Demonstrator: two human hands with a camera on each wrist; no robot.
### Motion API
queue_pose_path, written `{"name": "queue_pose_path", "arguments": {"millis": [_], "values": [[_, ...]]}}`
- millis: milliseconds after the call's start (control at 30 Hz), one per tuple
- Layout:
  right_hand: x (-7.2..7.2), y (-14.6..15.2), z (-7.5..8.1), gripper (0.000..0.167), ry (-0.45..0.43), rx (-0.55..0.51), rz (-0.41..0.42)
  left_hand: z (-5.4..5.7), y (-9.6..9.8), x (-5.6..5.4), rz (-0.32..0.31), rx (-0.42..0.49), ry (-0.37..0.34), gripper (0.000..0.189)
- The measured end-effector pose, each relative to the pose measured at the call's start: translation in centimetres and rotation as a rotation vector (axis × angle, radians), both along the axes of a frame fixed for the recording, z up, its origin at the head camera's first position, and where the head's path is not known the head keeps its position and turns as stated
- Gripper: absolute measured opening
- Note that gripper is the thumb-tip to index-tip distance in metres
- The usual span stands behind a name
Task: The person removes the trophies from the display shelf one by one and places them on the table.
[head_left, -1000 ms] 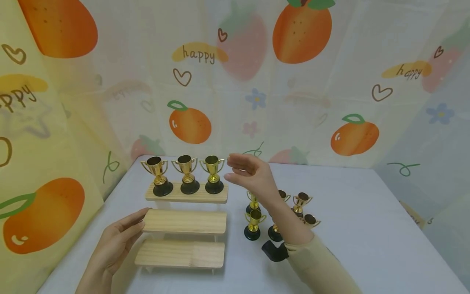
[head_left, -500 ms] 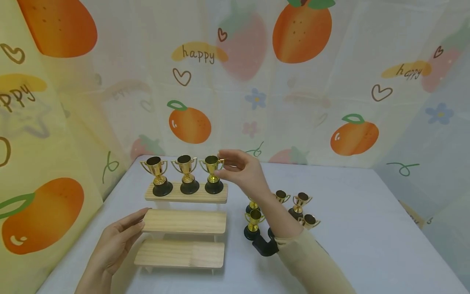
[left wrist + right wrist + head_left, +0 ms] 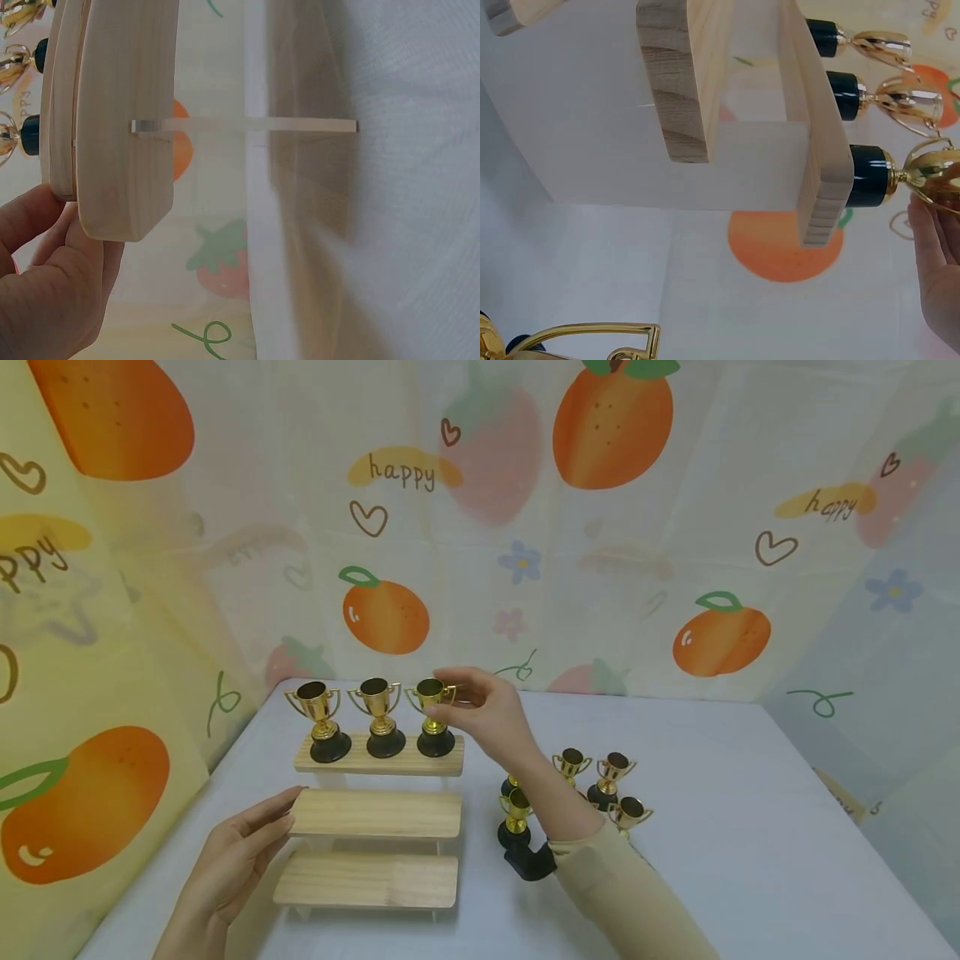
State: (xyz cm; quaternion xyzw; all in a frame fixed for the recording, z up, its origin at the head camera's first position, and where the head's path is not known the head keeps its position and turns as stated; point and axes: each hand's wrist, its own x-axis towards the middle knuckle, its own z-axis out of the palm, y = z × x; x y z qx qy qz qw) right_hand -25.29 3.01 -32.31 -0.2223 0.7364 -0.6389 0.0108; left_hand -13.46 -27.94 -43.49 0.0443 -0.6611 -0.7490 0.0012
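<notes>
A three-tier wooden display stand has a top shelf [image 3: 378, 767], a middle shelf [image 3: 375, 814] and a bottom shelf [image 3: 352, 881]. Three gold trophy cups with black bases stand upright on the top shelf: a left trophy [image 3: 312, 700], a middle trophy [image 3: 377, 697] and a right trophy [image 3: 428, 695]. My right hand [image 3: 487, 714] holds the right trophy by its cup, thumb in front and fingers behind; its base [image 3: 868, 176] meets the shelf end. My left hand [image 3: 238, 852] pinches the left end of the middle shelf, and the left wrist view shows the fingers [image 3: 34, 217] at the wood.
Several more trophies stand on the white-covered table [image 3: 750, 827] right of the stand, including a near trophy [image 3: 515, 818] and a far trophy [image 3: 615, 768]; my right forearm partly covers them. A fruit-printed curtain [image 3: 480, 568] encloses the back and sides.
My right hand has moved left from beside the right trophy and its fingers have come round the cup. The left hand stays at the middle shelf. The trophies have not visibly moved.
</notes>
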Motion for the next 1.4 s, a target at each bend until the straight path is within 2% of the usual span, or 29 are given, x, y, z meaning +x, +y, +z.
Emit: {"name": "queue_pose_path", "arguments": {"millis": [1033, 1400], "values": [[0.23, -0.43, -0.15, 0.04, 0.013, 0.022, -0.013, 0.09, 0.02, 0.18, 0.022, -0.021, -0.034, 0.031], [0.51, 0.07, -0.31, 0.038, 0.02, 0.013, -0.022, 0.13, 0.06, 0.15, 0.008, 0.0, -0.012, 0.032]]}}
